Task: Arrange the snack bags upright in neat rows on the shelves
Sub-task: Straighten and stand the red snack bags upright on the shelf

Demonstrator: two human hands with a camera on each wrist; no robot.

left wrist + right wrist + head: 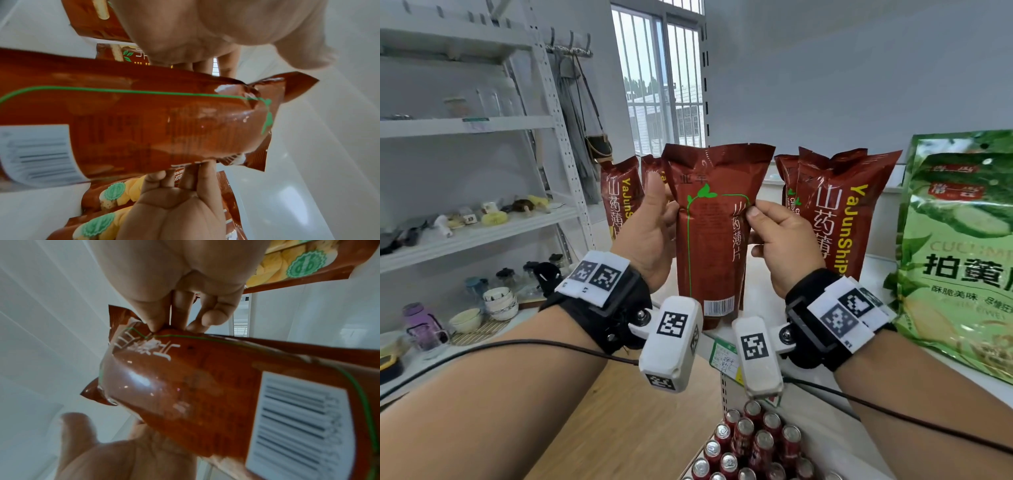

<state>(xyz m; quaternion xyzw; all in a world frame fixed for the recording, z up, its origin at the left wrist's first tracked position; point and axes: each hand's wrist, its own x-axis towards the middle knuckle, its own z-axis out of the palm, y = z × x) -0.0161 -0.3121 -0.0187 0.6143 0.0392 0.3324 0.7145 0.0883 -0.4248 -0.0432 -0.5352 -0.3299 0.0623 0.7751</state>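
1. Cans (753,442), bottom centre of the head view: red, metal tops, packed tight on a lower level. Not part of the task.
2. Left hand (650,233), centre of frame: grips the left edge of the held bag, thumb up along the front, fingers behind.
3. Right hand (780,240), centre right: pinches the right edge of the same bag between thumb and curled fingers.
4. Held bag (715,226), centre of frame, upright, its back with the barcode facing the camera, bottom end at or just above the front of the shelf (873,270); contact is hidden by the wrist cameras. Glossy brown film, slick, creases easily, flared crimped top. Probably light, puffy and crushable, so hold it by the side edges or the top seal, not the belly. Narrow base, likely tips if set down loose.
5. Standing bags (839,212), right of centre just behind the held one: same brown film, upright, fronts out, overlapping. More of them (619,195) left of centre.
6. Green bag (959,246), right edge: larger, flat, shiny, standing.
7. Rack (482,226), left side, far: white metal, bowls and small goods on it.
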